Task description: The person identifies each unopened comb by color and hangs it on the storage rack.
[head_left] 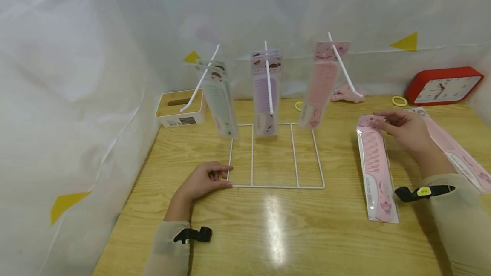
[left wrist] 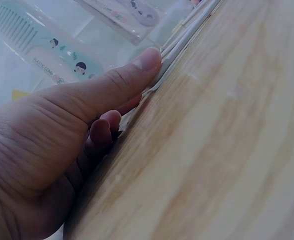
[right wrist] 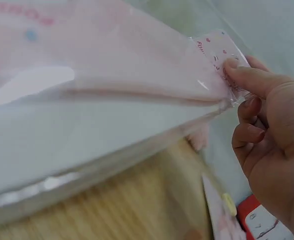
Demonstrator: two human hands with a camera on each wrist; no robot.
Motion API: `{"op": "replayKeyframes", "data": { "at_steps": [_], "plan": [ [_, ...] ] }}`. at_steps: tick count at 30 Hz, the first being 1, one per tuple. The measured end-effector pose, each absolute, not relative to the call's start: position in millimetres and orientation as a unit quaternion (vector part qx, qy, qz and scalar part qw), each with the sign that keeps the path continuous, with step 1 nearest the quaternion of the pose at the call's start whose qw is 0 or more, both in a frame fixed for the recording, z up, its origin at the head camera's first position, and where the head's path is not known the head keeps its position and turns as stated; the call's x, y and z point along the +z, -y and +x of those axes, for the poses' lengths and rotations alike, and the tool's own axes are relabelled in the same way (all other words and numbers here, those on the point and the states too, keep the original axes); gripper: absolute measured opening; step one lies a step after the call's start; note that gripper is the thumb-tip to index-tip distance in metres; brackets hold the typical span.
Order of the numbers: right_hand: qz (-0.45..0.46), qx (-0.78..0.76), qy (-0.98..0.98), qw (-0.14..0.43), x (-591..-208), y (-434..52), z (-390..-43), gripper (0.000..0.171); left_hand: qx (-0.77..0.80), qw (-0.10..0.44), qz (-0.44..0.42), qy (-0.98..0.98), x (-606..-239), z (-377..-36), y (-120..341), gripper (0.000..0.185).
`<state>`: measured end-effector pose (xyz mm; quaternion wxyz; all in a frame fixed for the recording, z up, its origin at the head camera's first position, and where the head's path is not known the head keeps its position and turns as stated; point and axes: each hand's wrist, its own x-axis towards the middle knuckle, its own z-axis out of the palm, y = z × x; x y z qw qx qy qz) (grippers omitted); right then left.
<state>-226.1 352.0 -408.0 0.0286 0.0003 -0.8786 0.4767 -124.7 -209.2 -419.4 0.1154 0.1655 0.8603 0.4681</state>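
My right hand (head_left: 408, 129) pinches the top card of a pink packaged comb (head_left: 375, 173), thumb over the header, and the comb hangs below it. In the right wrist view the clear bag (right wrist: 137, 145) fills much of the frame. With thumb and index finger my left hand (head_left: 205, 178) holds the front left corner of a white wire rack (head_left: 276, 187). On the rack's hooks hang green packaged combs (head_left: 217, 101), purple packaged combs (head_left: 266, 97) and a pink packaged comb (head_left: 321, 88). The left thumb (left wrist: 122, 80) lies along the wire.
Another pink packaged comb (head_left: 460, 152) lies under and beyond the right forearm. Behind it stand a red clock (head_left: 445, 85) and a yellow ring (head_left: 399, 101). A wood-topped tissue box (head_left: 180, 107) sits back left. White sheeting (head_left: 115, 54) encloses the wooden table (head_left: 238, 233).
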Motion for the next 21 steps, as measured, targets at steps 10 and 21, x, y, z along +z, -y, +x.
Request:
{"op": "replayKeyframes", "data": {
  "at_steps": [10, 21],
  "plan": [
    [0.126, 0.708, 0.685, 0.117, -340, -314, -183, 0.027, 0.474, 0.115, 0.168, -0.857, -417, -124, 210, 0.042],
    [0.343, 0.812, 0.462, 0.098, -275, -269, -137, 0.020, 0.471, 0.117, 0.166, -0.858, -419, -124, 209, 0.042]
  ]
}}
